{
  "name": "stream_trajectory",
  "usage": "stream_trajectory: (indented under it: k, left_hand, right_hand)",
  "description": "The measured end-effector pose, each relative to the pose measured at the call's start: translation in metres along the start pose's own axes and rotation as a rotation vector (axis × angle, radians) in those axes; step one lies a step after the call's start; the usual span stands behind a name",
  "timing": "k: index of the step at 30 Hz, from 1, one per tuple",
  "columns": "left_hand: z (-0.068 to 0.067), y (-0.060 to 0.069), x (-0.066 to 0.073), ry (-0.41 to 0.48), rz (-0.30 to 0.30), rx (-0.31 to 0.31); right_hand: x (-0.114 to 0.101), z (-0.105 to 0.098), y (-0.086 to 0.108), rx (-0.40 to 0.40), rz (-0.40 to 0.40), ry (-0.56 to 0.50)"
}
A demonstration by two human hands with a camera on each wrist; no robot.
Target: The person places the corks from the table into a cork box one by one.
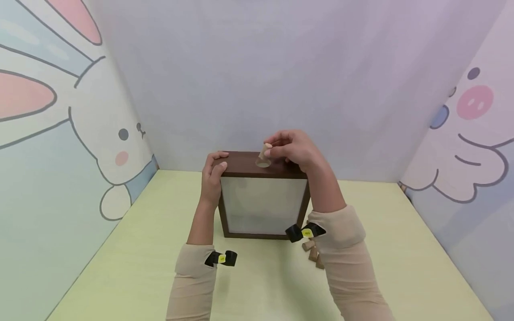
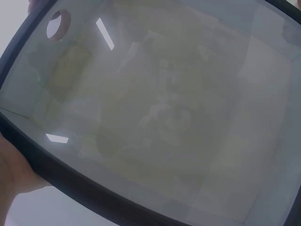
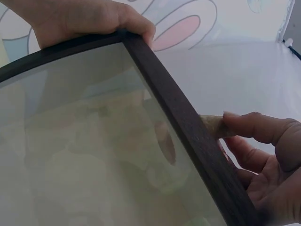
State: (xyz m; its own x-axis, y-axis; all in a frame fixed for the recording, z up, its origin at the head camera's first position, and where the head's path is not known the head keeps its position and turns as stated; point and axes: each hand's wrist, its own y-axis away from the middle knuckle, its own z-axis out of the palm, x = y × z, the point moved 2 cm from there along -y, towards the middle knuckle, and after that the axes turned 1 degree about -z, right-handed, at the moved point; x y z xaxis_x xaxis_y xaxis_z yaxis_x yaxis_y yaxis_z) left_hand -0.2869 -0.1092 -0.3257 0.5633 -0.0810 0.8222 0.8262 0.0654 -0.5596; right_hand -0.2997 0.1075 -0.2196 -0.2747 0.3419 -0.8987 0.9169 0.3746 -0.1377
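Observation:
A dark brown shadow box (image 1: 241, 161) stands upright with a clear front pane (image 1: 263, 205). In its top is a round hole (image 1: 263, 164), seen through the pane in the left wrist view too. My left hand (image 1: 213, 178) grips the box's upper left corner, fingers over the top and thumb at the front. Between thumb and fingertips my right hand (image 1: 295, 149) pinches a cork (image 1: 264, 151), held roughly upright at the hole. The right wrist view shows the cork (image 3: 214, 125) just beyond the frame's edge. Whether its lower end is inside the hole, I cannot tell.
Several more corks (image 1: 313, 254) lie on the pale yellow-green table (image 1: 257, 281), to the right of the box's base and partly behind my right sleeve. A grey-white backdrop (image 1: 257, 80) rises behind the box. Cartoon-printed panels (image 1: 116, 102) stand at both sides.

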Motion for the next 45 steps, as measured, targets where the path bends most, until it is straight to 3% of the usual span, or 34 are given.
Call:
stream_trajectory:
  k: [5, 11, 17, 26, 32, 40, 45]
  left_hand:
    - [-0.001, 0.002, -0.001, -0.005, -0.009, 0.01]
    - [-0.002, 0.003, -0.004, -0.007, -0.007, 0.01]
    - [0.001, 0.004, -0.004, 0.006, -0.01, 0.008]
    - [0.001, 0.005, -0.003, -0.012, 0.002, 0.016]
    - [0.003, 0.005, -0.002, -0.016, 0.018, 0.017]
    - [0.003, 0.001, 0.0, -0.04, 0.05, 0.023]
    - [0.005, 0.002, -0.001, -0.036, 0.042, 0.022]
  right_hand:
    - [-0.002, 0.002, -0.004, -0.059, 0.025, 0.04]
    - [0.0, 0.003, -0.004, -0.077, 0.032, 0.038]
    - [-0.003, -0.004, 0.02, -0.072, 0.007, 0.057]
    - [0.004, -0.001, 0.059, -0.063, -0.175, 0.056]
    - [0.015, 0.005, 0.08, 0.039, -0.299, -0.021]
    - [0.043, 0.019, 0.103, 0.183, -0.483, -0.251]
    - [0.058, 0.024, 0.116, 0.245, -0.567, -0.255]
